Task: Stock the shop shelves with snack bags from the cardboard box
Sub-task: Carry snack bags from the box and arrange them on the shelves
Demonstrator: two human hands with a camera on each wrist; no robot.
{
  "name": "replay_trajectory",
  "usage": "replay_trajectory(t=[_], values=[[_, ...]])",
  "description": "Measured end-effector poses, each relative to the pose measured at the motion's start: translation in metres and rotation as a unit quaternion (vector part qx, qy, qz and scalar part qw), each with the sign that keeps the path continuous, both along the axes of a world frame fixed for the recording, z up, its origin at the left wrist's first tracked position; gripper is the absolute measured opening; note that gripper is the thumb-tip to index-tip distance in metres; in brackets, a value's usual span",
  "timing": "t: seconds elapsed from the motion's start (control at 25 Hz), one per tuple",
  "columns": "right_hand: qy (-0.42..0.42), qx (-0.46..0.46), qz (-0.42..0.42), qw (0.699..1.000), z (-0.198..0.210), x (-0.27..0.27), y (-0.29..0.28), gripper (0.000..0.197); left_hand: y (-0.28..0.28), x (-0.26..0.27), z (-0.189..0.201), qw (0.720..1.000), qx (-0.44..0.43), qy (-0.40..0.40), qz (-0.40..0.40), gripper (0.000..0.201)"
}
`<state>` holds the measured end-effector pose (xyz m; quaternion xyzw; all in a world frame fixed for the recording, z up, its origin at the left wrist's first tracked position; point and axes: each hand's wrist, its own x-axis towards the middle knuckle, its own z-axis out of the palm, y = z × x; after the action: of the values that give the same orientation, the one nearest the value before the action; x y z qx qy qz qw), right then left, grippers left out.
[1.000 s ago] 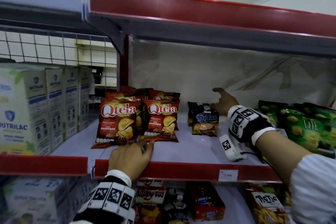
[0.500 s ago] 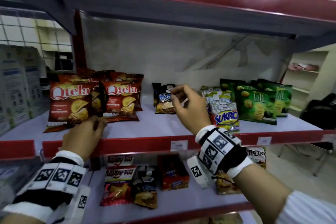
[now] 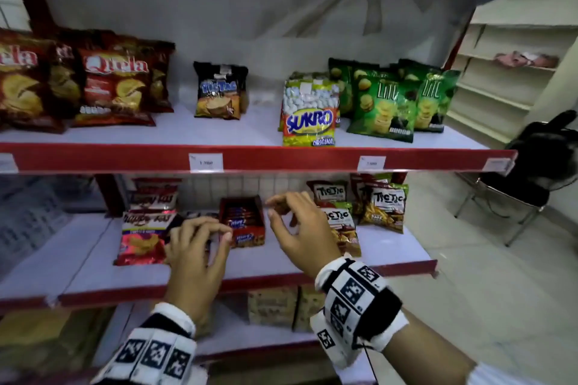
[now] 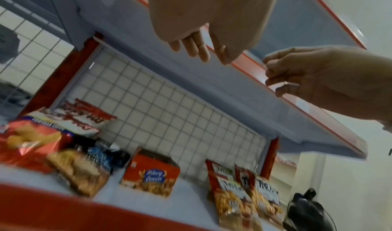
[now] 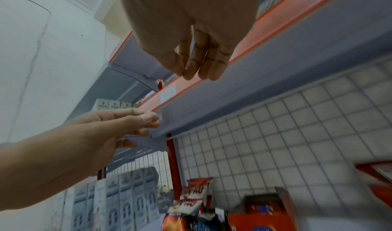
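Head view: left hand (image 3: 197,255) and right hand (image 3: 301,230) hovered empty, fingers loosely curled, either side of red biscuit box (image 3: 245,225) just beyond fingertips; snack bags (image 3: 142,236) left of them.

snack bags (image 3: 116,84): glossy plastic | shelf (image 3: 250,134): smooth matt | box (image 3: 244,222): cardboard

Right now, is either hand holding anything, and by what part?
Nothing is held. The left hand and right hand both hover with loosely curled, empty fingers in front of the lower shelf, near the red box.
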<state>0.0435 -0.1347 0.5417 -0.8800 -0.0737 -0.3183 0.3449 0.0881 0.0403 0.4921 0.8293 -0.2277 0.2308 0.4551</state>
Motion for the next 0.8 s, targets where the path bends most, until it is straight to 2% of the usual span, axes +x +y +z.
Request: replay_trajectory(t=[0.12,0.2,0.28,0.36,0.48,0.6,0.8], values=[[0.065,0.023,0.002,0.998,-0.056,-0.022,-0.015,0.011,-0.019,-0.030,-0.052,0.995,0.057,0.083,-0.027,0.042],[0.116,0.048,0.001,0.992,-0.095,-0.033,-0.022,0.014,-0.024,-0.044,-0.088,0.981,0.096,0.161,-0.045,0.043],[0.164,0.061,-0.008,0.985,-0.129,-0.041,-0.025,0.015,-0.025,-0.051,-0.122,0.967,0.112,0.220,-0.065,0.027],[0.226,0.088,-0.021,0.970,-0.171,-0.049,-0.025,0.014,-0.023,-0.057,-0.160,0.959,0.123,0.246,-0.075,0.009],[0.318,0.173,-0.045,0.931,-0.234,-0.066,-0.024,0.014,-0.016,-0.067,-0.215,0.936,0.133,0.317,-0.079,0.016],[0.368,0.212,-0.088,0.901,-0.291,-0.084,-0.020,0.016,-0.012,-0.075,-0.263,0.910,0.146,0.378,-0.085,0.018],[0.419,0.223,-0.119,0.872,-0.380,-0.090,-0.013,0.016,-0.009,-0.076,-0.335,0.900,0.136,0.408,-0.070,0.018]])
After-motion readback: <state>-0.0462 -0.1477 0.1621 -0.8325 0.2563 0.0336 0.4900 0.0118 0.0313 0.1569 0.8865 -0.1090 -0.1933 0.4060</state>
